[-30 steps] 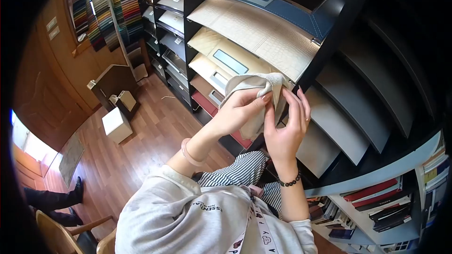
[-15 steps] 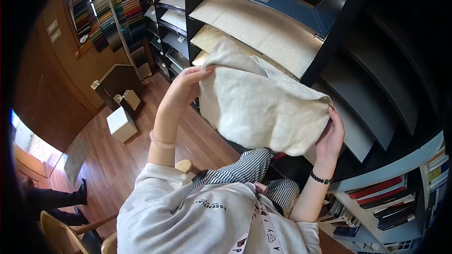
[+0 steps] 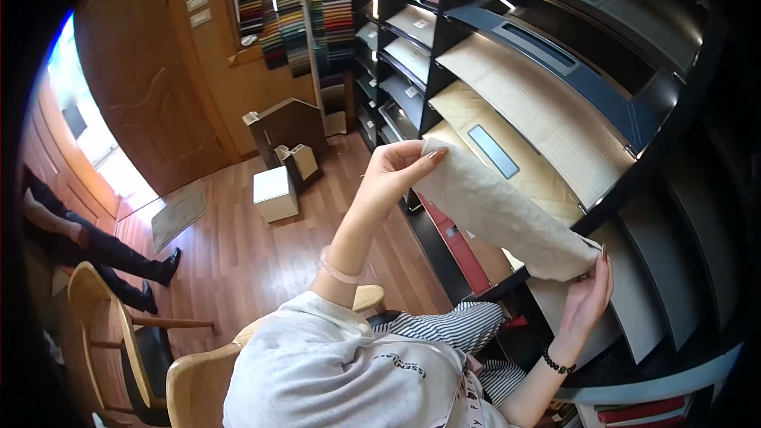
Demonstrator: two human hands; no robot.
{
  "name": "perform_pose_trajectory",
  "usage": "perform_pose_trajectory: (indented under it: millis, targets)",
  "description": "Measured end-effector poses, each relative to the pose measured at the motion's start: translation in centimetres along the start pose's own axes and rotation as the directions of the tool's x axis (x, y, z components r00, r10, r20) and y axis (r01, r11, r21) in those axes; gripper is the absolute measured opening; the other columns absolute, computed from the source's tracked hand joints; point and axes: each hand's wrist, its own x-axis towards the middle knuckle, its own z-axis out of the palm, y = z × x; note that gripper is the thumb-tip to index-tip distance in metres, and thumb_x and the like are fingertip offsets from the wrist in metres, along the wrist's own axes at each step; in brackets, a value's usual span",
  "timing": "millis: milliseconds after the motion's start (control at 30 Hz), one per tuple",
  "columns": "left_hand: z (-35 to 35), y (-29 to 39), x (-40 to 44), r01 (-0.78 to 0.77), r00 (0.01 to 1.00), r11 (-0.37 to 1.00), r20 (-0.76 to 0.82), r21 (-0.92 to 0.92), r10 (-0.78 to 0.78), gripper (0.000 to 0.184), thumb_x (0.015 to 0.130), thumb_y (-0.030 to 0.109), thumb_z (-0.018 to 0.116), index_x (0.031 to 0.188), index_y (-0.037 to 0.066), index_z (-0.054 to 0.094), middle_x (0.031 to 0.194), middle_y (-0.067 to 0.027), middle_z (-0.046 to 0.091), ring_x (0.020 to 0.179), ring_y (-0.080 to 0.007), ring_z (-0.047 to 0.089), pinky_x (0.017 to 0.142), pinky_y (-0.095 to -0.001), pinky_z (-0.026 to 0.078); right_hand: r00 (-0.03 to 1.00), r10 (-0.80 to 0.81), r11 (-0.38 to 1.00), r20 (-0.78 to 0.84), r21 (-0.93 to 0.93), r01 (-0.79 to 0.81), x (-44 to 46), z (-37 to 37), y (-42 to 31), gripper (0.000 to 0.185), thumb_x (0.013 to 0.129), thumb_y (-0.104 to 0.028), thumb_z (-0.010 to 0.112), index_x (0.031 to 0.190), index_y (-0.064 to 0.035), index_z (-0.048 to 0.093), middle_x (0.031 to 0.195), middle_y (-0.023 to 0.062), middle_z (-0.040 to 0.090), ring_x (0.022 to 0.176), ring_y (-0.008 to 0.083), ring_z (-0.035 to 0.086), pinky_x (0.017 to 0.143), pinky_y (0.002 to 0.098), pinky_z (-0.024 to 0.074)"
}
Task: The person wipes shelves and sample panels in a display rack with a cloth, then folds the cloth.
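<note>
A pale off-white cloth (image 3: 503, 210) hangs stretched between my two hands, folded into a long band that slopes down to the right. My left hand (image 3: 396, 172) pinches its upper left corner between thumb and fingers. At the lower right end, my right hand (image 3: 590, 285) grips the other corner. Behind the cloth are a cream quilted panel with a blue-grey window (image 3: 493, 150) and a red panel (image 3: 456, 246) on the rack.
The dark display rack (image 3: 436, 63) fills the right side. A white box (image 3: 275, 192) stands on the wooden floor by a brown display piece (image 3: 289, 127). Wooden chairs (image 3: 143, 301) are at lower left, near a seated person's legs (image 3: 119, 254). Colour swatches (image 3: 297, 28) hang behind.
The crumpled cloth was first spread wide, and is now a narrower folded band held lower right. The view has turned left, showing more of the door, chairs and person.
</note>
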Motion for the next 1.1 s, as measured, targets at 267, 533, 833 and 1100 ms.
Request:
perform_pose_trajectory:
  millis: [267,533,833,1100]
  targets:
    - [5.3,3.8,-1.8,-0.718,0.435,0.627,-0.508,0.303,0.743,0.022,0.096,0.013,0.055,0.109,-0.005,0.056,0.102,-0.0048,0.059,0.087,-0.0105,0.054,0.080,-0.0234,0.044,0.986,-0.004,0.993,-0.166,0.113,0.023,-1.1,6.6,0.8,0.042,0.097,-0.029,0.047,0.129,-0.0014,0.050,0.124,0.0100,0.054,0.116,0.0190,0.049,0.102,0.0356,0.0352]
    - [11.0,7.1,-0.6,-0.896,-0.013,0.402,-0.915,0.190,0.403,0.023,0.099,0.019,0.048,0.112,0.000,0.049,0.108,-0.0082,0.056,0.098,-0.0156,0.054,0.092,-0.0306,0.045,0.938,-0.316,0.945,-0.141,0.036,0.324,-3.2,8.9,-2.8,0.048,0.100,-0.034,0.038,0.135,-0.0006,0.042,0.144,0.0174,0.038,0.134,0.0259,0.036,0.113,0.0401,0.0246]
    - [7.5,3.1,2.3,-0.727,0.368,0.547,-0.437,0.415,0.821,0.017,0.097,0.013,0.054,0.102,-0.001,0.059,0.091,-0.0034,0.059,0.079,-0.0097,0.054,0.070,-0.0216,0.044,0.910,-0.382,0.922,-0.158,-0.006,0.386,-1.7,3.6,-3.4,0.047,0.098,-0.022,0.048,0.139,-0.0031,0.038,0.137,0.0179,0.048,0.126,0.0257,0.045,0.109,0.0383,0.0307]
    - [7.4,1.6,2.5,-0.405,0.773,0.804,-0.307,0.436,0.556,0.012,0.087,0.007,0.066,0.094,-0.002,0.066,0.088,-0.0040,0.061,0.070,-0.0100,0.055,0.057,-0.0227,0.042,0.893,-0.449,0.825,-0.046,-0.406,0.394,-1.3,5.6,-3.1,0.061,0.089,-0.002,0.062,0.142,-0.0002,0.033,0.138,0.0157,0.046,0.123,0.0214,0.047,0.106,0.0356,0.0334]
